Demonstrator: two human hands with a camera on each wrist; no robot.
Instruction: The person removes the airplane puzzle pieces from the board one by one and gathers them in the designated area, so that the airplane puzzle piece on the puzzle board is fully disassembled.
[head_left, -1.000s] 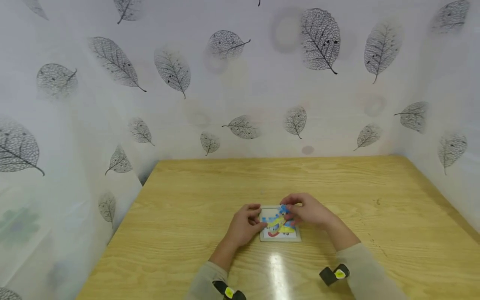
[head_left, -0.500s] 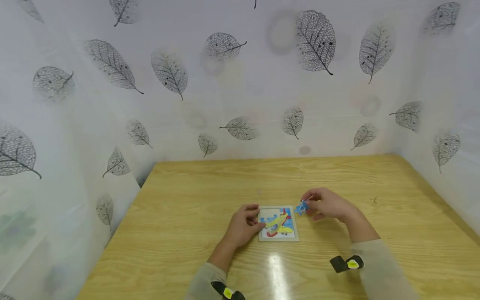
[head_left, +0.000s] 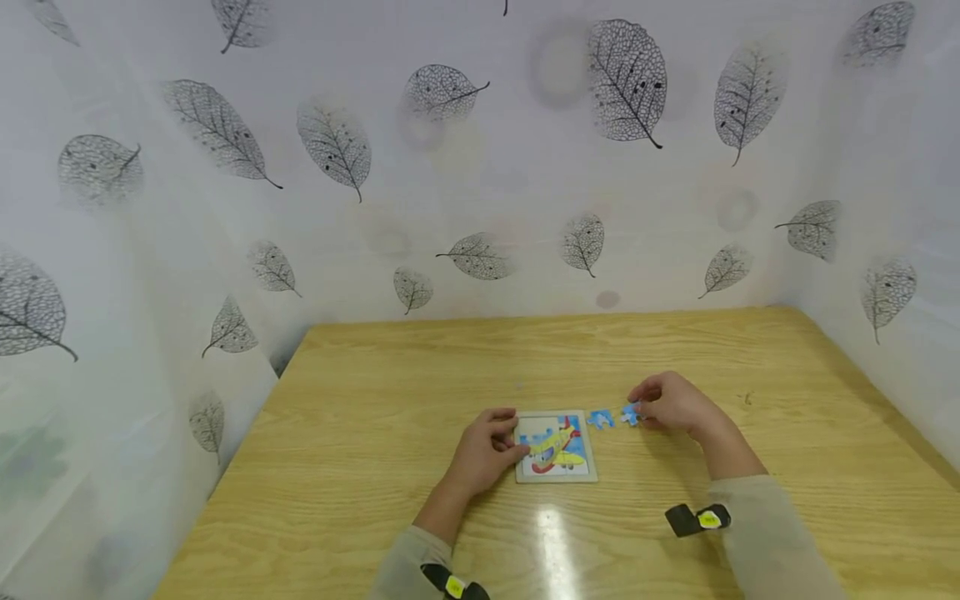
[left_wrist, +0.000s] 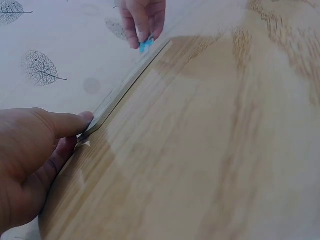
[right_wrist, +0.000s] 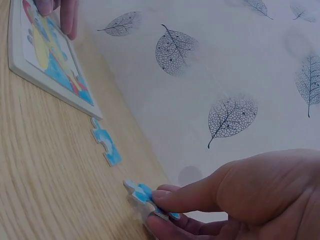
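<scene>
The person's right hand (head_left: pixel 675 404) has its thumb and fingers together, clamped on a small, flat, blue-and-white jigsaw piece with rounded knobs (right_wrist: pixel 142 192). The piece sits at the fingertips, on the side toward the other hand, just above or against the pale yellow wood-grain table (head_left: pixel 390 400) (the pictures do not settle whether it touches). Just beyond that piece, on the way from the right hand to the left, a second blue-and-white jigsaw piece with a curved notch (right_wrist: pixel 106 142) lies flat on the table, just beside the frame.

The person's left hand (head_left: pixel 487 450) is clamped on the left edge of a square, pale, shallow puzzle frame (head_left: pixel 557 480), the thumb reaching over the rim and the other fingers bent at the far corner on that side. Inside the frame, to the right of the left thumb, is a partly assembled picture of a yellow airplane with red parts on blue (head_left: pixel 557 454); pale backing shows beyond the thumb, at the far side nearest the left fingers.

Each beige sleeve (head_left: pixel 772 533) behind the hands has a black band with a yellow tag (head_left: pixel 708 519) at it. Past both hands, beyond the table, hangs a whitish covering printed with grey skeleton leaves (head_left: pixel 495 175).
</scene>
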